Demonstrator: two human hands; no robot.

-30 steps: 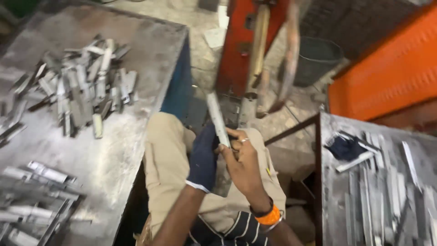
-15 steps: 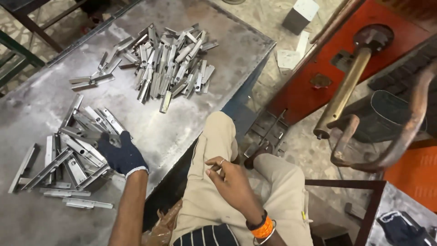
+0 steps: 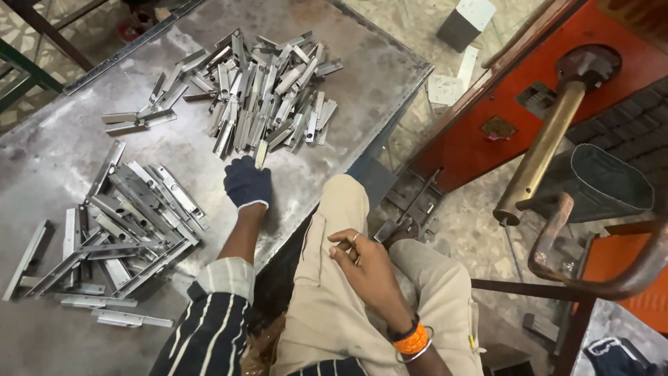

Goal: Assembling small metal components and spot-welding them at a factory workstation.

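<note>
Scratched steel worktop (image 3: 362,83) carries heaps of metal strips, where the gloved left hand (image 3: 247,183) pinches one short strip (image 3: 261,154) while the bare right hand (image 3: 365,264) rests loosely curled, empty, on the thigh.

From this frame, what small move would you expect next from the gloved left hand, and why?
Probably a lift of the small metal piece away from the pile of short metal pieces. The gloved left hand sits at the pile's near edge on the metal table, fingers apparently pinching that one piece upright. The bare right hand rests on the lap, seemingly holding nothing.
</note>
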